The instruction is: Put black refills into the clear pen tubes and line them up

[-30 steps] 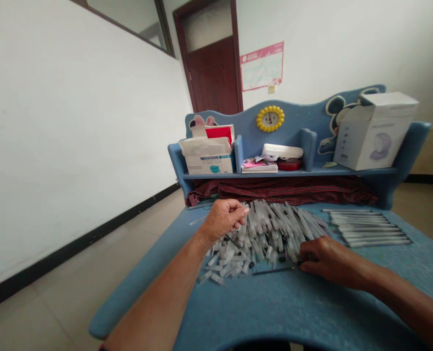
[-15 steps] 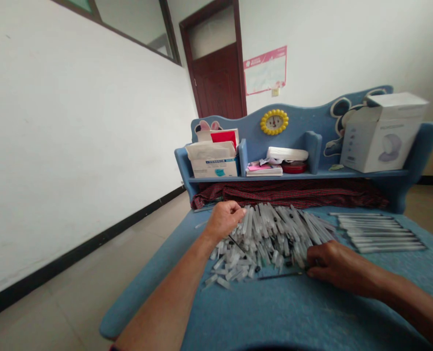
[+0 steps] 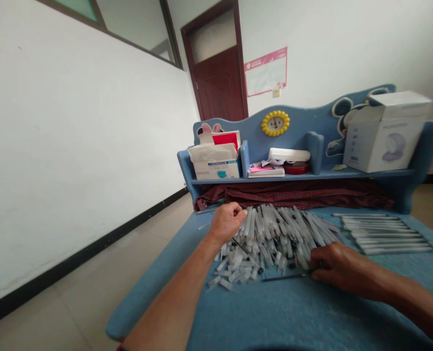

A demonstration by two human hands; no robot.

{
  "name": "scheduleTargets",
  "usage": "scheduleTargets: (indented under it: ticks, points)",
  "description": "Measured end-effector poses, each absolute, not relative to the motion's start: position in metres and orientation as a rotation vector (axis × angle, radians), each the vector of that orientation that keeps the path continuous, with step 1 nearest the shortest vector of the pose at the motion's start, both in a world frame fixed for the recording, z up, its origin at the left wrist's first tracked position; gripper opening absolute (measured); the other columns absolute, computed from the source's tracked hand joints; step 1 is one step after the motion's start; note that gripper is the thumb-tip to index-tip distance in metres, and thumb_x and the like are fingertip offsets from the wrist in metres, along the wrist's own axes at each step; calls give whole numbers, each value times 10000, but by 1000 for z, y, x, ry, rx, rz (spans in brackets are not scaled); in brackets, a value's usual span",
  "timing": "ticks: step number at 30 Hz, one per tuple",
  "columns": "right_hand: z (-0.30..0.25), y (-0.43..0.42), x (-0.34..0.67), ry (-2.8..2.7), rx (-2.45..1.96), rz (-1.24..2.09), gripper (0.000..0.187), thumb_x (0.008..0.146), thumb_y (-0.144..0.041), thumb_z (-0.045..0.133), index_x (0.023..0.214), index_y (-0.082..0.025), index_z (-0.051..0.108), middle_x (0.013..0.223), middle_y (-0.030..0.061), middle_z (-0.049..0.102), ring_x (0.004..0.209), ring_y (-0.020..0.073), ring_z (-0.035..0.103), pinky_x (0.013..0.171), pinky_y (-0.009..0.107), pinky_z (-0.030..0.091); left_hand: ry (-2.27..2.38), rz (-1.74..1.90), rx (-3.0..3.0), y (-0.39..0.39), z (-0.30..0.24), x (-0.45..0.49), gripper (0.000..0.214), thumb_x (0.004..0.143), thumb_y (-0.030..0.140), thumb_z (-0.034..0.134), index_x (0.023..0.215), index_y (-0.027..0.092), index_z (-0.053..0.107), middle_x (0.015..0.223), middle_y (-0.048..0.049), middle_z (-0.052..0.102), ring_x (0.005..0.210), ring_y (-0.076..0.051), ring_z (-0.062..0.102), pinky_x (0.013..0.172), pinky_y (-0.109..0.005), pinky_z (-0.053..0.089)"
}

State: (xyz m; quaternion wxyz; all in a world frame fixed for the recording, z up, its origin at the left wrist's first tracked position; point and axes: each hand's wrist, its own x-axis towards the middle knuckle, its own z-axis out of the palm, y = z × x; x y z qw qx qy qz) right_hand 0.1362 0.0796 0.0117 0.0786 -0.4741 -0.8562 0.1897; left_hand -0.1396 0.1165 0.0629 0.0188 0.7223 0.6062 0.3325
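Observation:
A heap of clear plastic pen parts, long barrels [image 3: 271,222] and short caps [image 3: 234,268], lies on the blue tabletop [image 3: 238,317]. At the heap's upper left edge, my left hand [image 3: 226,222] is closed in a pinch; whatever its fingers hold is hidden. My right hand [image 3: 331,263] is at the lower right of the heap, fingers closed. A thin dark pen refill [image 3: 284,278] reaches from its fingertips to the left along the heap's front. Another dark refill [image 3: 240,245] slants across the heap below my left hand.
Assembled-looking pens [image 3: 388,235] lie in a row at the right. Behind the heap is a folded checked cloth [image 3: 293,195], under a shelf [image 3: 260,180]. On the shelf stand a mask box [image 3: 216,168], papers [image 3: 265,170] and a large white carton [image 3: 384,131].
The view has shifted slightly, so everything sits a little further right. Both hands keep nearly the same positions and closed shapes against the heap.

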Motion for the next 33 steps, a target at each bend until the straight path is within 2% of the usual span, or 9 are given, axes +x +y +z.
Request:
scheduleTargets:
  ticks: [6, 13, 26, 33]
  points:
    - [11, 79, 137, -2567, -1397, 574, 93, 720, -228, 550, 657, -175, 593, 615, 6, 593, 581, 127, 523, 514, 219, 287, 2013, 878, 2348, 111, 62, -134, 195, 787, 307, 529, 664, 177, 607, 636, -2, 577, 615, -145, 552, 573, -236, 366]
    - [16, 80, 137, -2521, -1380, 617, 130, 735, -259, 554, 652, -167, 596, 605, 2, 582, 579, 120, 511, 512, 213, 298, 2093, 641, 2484, 105, 54, -123, 216, 731, 405, 619, 701, 193, 641, 762, -40, 582, 784, -207, 583, 669, -270, 397]
    - [21, 81, 139, -2474, -1352, 625, 119, 723, -245, 567, 649, -159, 603, 577, -12, 553, 554, 106, 499, 498, 204, 291, 2213, 464, 2480, 110, 59, -114, 188, 758, 293, 549, 675, 178, 672, 798, -77, 632, 778, -215, 604, 666, -273, 412]
    - [24, 80, 137, -2456, -1366, 579, 141, 746, -262, 555, 668, -163, 617, 589, -5, 567, 564, 110, 507, 514, 207, 303, 2237, 407, 2467, 112, 59, -107, 162, 708, 204, 533, 652, 151, 675, 819, -138, 669, 832, -269, 618, 688, -296, 414]
